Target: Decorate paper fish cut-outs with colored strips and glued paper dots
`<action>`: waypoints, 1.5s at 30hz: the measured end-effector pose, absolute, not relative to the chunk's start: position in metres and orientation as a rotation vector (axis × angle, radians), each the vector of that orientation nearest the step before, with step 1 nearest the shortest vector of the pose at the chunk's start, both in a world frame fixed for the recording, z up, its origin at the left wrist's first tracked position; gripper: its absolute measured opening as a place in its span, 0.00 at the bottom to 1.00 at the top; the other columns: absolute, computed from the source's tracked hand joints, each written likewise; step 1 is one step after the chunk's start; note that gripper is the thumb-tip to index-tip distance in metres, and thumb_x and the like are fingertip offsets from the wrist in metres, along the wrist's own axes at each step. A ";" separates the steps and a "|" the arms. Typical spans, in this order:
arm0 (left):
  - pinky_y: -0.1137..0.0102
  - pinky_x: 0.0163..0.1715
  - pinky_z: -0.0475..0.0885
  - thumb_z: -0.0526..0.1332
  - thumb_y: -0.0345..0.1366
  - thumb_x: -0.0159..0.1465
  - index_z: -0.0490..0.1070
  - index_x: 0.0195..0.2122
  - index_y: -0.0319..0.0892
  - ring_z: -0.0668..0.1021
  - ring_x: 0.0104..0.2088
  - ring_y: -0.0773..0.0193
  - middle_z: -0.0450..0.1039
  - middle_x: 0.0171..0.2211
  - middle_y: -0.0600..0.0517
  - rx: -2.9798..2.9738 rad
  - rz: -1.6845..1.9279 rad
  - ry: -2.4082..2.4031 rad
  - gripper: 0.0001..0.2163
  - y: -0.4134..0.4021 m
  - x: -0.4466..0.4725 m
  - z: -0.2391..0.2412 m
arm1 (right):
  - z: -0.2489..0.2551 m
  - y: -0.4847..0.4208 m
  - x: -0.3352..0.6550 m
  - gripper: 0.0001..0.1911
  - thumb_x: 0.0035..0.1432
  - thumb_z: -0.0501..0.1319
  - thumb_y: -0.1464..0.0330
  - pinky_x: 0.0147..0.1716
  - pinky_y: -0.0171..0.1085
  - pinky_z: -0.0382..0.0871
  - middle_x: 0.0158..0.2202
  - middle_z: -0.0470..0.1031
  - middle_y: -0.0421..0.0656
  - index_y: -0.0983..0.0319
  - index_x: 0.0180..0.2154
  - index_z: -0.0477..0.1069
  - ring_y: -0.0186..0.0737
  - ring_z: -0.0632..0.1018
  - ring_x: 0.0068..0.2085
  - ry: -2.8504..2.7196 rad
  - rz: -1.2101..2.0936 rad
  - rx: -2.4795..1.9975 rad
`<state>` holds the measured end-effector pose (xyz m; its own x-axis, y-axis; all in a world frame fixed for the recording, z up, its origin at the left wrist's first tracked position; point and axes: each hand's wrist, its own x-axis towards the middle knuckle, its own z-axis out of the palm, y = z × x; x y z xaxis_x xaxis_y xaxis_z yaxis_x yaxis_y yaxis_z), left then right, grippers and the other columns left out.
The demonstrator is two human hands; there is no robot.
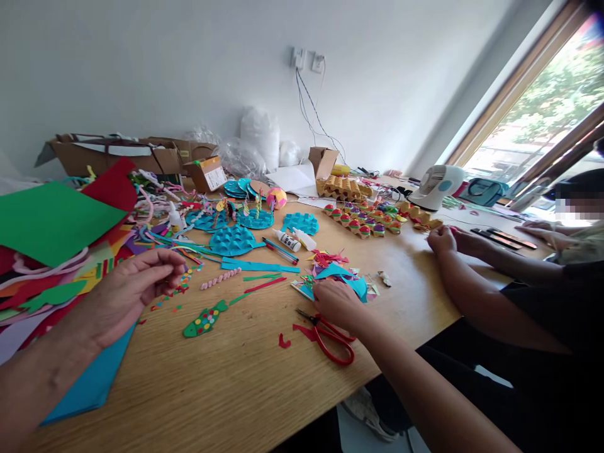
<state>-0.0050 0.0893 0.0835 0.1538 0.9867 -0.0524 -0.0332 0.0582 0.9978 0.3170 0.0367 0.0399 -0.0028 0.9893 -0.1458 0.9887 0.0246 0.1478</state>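
My left hand (150, 282) hovers over the table's left side with its fingers curled in and the thumb against them; whatever is in them, if anything, is hidden. A green paper fish (206, 319) with coloured dots lies flat to its right. My right hand (334, 303) is lowered at the near edge of a heap of paper scraps (337, 270), its fingers bent together and their tips hidden. Just below it rest red-handled scissors (334, 340), partly covered by the hand. Red paper bits (284, 341) are beside the scissors.
Green and red paper sheets (56, 217) are piled at left. Farther back stand blue egg-tray pieces (232, 240), glue bottles (287, 240), pens (280, 250) and painted egg cartons (363, 219). At right, a co-worker's hands (446, 242) reach over the table near a white fan (436, 185).
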 end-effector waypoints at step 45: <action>0.76 0.22 0.64 0.60 0.38 0.54 0.70 0.30 0.40 0.70 0.23 0.69 0.69 0.22 0.54 1.351 0.958 0.998 0.07 0.051 0.025 0.060 | 0.096 0.051 0.208 0.04 0.56 0.54 0.71 0.27 0.32 0.66 0.26 0.73 0.39 0.61 0.31 0.67 0.33 0.74 0.28 3.448 -1.074 2.105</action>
<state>0.0245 0.0512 0.0595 0.3067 0.9517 -0.0134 0.0252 0.0059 0.9997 0.2078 0.0513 0.0961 -0.1255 0.8476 0.5157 0.4049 0.5182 -0.7533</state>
